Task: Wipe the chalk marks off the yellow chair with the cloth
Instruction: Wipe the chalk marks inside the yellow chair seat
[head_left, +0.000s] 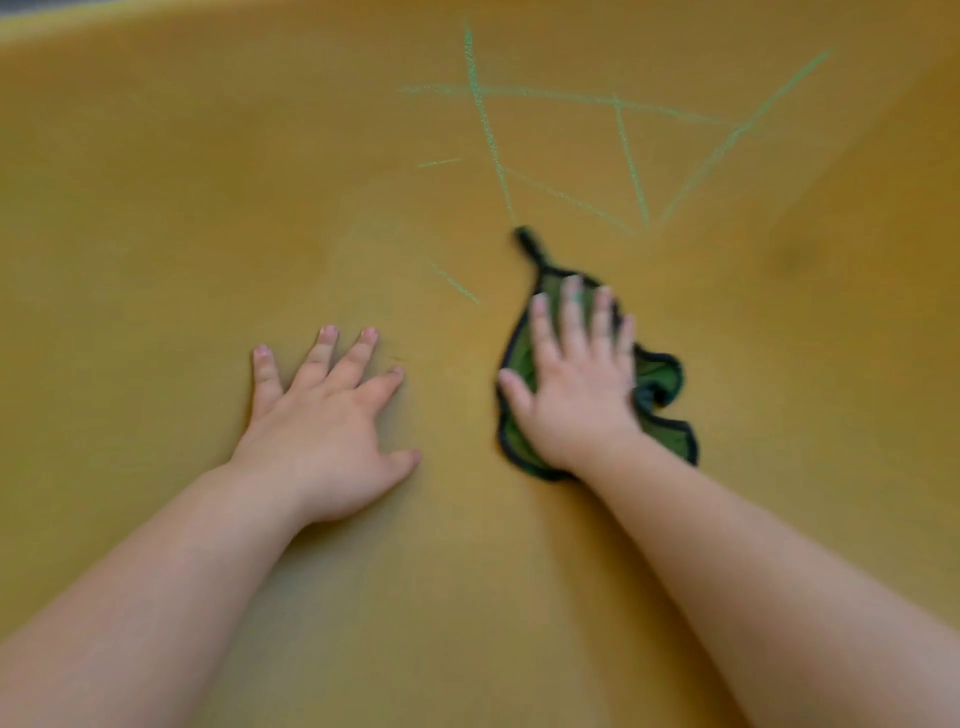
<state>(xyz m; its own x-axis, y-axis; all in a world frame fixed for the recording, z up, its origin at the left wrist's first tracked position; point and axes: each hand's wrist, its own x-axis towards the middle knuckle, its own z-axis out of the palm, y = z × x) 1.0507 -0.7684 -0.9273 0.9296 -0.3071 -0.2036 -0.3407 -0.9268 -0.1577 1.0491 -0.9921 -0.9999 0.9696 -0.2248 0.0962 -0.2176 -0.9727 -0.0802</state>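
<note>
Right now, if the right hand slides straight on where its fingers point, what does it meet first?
Likely the lowest slanting stroke of the chalk marks, past bare yellow chair; the right hand lies flat on the cloth.

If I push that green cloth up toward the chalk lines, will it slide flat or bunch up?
Likely floppy: the cloth lies crumpled, with a twisted tail at its far end, so it may bunch when pushed. It looks thin and light, so it probably slides only where the right hand presses flat on it.
</note>
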